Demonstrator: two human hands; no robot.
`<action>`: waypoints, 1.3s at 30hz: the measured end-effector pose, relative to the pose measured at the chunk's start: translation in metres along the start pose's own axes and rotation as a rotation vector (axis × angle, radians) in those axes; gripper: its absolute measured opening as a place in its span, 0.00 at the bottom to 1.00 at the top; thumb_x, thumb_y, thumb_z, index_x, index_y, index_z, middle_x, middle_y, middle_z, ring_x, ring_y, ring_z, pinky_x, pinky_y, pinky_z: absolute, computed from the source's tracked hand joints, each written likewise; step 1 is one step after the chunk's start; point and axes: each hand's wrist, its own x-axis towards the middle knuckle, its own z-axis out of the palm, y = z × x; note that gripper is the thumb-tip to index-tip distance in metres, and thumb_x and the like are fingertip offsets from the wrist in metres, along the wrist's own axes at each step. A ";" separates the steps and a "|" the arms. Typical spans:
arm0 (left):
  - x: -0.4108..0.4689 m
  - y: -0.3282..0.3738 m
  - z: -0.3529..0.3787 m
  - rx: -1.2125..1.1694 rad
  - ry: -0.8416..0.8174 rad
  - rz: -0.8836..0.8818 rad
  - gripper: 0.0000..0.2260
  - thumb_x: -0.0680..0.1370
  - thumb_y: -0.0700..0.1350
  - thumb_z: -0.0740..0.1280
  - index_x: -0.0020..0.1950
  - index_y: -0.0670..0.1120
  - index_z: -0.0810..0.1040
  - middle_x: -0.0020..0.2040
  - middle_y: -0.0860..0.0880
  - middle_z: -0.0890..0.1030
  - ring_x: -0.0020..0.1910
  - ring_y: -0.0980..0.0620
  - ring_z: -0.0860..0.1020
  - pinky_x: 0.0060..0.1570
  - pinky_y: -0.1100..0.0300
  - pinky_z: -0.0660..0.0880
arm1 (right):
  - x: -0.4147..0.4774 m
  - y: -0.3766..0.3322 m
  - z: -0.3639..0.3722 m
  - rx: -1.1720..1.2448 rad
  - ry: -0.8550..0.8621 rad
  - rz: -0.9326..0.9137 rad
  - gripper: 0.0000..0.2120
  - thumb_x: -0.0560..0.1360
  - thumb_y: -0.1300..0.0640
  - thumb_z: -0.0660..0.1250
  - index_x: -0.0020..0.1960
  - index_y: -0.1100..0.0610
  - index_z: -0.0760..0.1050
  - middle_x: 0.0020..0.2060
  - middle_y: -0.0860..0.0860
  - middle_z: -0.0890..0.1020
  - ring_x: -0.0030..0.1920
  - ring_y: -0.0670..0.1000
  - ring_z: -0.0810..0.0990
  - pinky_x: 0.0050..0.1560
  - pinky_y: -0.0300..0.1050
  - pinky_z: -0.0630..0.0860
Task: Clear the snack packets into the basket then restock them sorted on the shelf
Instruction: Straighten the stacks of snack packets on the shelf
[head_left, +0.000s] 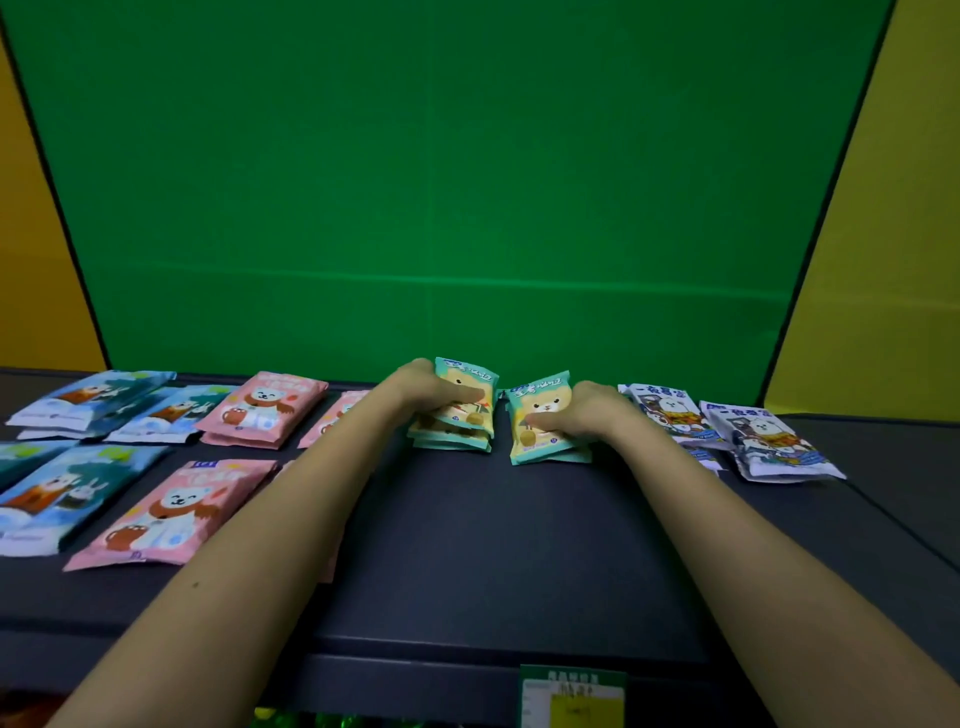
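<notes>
Left hand (423, 387): my fingers are curled round a teal stack (460, 415), thumb across its front; the stack rests on the shelf (493, 545).
Right hand (589, 410): I grip a second teal pile (537, 434), just beside the first.
Left side: blue packets (78, 400), then pink packets (262, 408), lying flat.
Right side: white packets (769, 441), lying flat.

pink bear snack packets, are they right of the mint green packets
No, the pink bear snack packets lie on the dark shelf, left of the mint green packets.
</notes>
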 end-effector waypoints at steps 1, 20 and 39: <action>-0.001 0.002 0.001 -0.042 -0.021 0.007 0.12 0.73 0.49 0.71 0.42 0.43 0.72 0.40 0.47 0.77 0.33 0.52 0.78 0.28 0.66 0.73 | 0.001 0.000 0.002 -0.015 0.006 0.002 0.26 0.73 0.37 0.62 0.56 0.59 0.73 0.61 0.58 0.77 0.51 0.56 0.73 0.47 0.43 0.67; -0.120 -0.028 -0.006 0.167 -0.277 0.060 0.15 0.82 0.53 0.52 0.38 0.48 0.66 0.31 0.49 0.68 0.26 0.53 0.63 0.24 0.63 0.59 | -0.122 0.026 0.031 0.089 0.067 0.004 0.21 0.78 0.39 0.48 0.46 0.56 0.67 0.46 0.53 0.72 0.49 0.55 0.71 0.47 0.48 0.67; -0.119 -0.034 0.007 1.027 -0.193 0.245 0.29 0.81 0.57 0.42 0.59 0.39 0.75 0.64 0.40 0.74 0.63 0.42 0.72 0.62 0.51 0.67 | -0.132 0.008 0.030 -0.244 0.058 0.041 0.26 0.75 0.32 0.48 0.33 0.52 0.63 0.39 0.50 0.73 0.45 0.54 0.72 0.43 0.46 0.68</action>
